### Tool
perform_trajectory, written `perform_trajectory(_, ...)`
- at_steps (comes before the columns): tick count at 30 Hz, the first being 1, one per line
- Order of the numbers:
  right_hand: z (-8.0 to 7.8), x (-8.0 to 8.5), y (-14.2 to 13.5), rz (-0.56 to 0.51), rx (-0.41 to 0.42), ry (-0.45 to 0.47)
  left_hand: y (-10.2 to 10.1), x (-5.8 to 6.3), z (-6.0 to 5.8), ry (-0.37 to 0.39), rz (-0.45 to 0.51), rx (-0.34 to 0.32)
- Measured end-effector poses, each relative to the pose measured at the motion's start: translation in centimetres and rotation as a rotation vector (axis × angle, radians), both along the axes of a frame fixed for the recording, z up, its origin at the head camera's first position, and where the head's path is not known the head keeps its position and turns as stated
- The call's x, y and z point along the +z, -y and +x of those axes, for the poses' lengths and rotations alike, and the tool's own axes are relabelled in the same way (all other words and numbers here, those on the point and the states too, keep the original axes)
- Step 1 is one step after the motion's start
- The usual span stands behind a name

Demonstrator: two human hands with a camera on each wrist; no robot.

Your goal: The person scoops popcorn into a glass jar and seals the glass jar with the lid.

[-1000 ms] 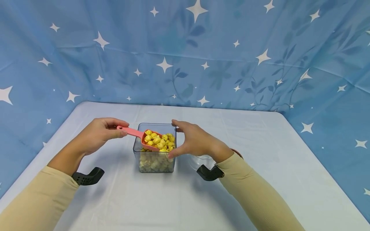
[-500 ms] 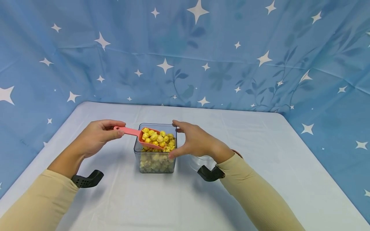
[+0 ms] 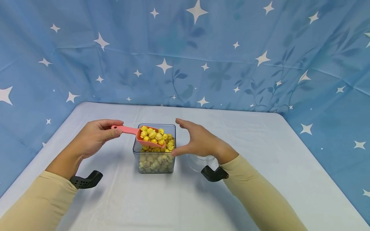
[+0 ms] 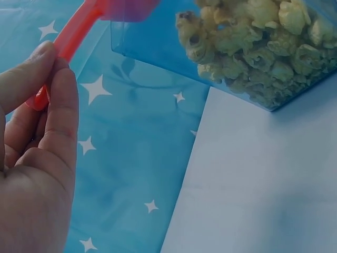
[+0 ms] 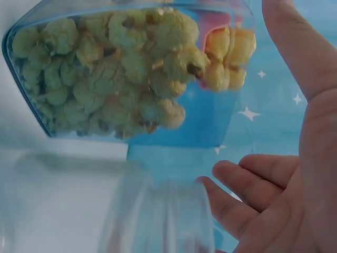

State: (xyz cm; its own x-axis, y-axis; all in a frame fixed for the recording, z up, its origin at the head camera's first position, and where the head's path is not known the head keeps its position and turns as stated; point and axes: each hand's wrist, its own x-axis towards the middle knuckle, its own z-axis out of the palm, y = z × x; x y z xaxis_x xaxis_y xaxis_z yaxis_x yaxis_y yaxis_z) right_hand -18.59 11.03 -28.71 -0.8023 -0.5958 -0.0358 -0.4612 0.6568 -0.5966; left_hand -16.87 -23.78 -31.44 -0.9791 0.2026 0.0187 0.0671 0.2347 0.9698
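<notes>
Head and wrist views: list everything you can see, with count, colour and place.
box: one, see-through blue-grey, on the table
scoop: one, pink, bowl at the box's mouth
popcorn: too many to count, yellow, in box and scoop
vessel: one, clear, right of the box, partly hidden
table: one, white, under the box
backdrop: one, blue with white stars, behind the table
wrist pieces: two, black, one per wrist
sleeves: two, beige, both arms
left hand: one, pinching the scoop's handle
right hand: one, beside the box
</notes>
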Motion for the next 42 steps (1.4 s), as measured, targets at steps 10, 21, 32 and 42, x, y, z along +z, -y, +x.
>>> perform_trajectory(10, 0.5, 0.5, -4.4, -0.016, -0.091, -0.041, -0.2, 0.2, 0.0, 0.009, 0.201, -0.012)
perform_trajectory(21, 1.8, -1.2, -9.1, -0.081, -0.163, -0.081, -1.3, 1.5, 0.0, -0.014, 0.334, -0.045)
perform_trajectory(32, 3.1, -3.9, -9.5, -0.206, -0.234, -0.009, -2.8, 2.6, 0.0, -0.032, 0.341, -0.056)
perform_trajectory(42, 3.4, -5.6, -8.6, -0.254, -0.289, 0.012, -4.7, 3.1, -0.4, -0.031, 0.236, -0.052)
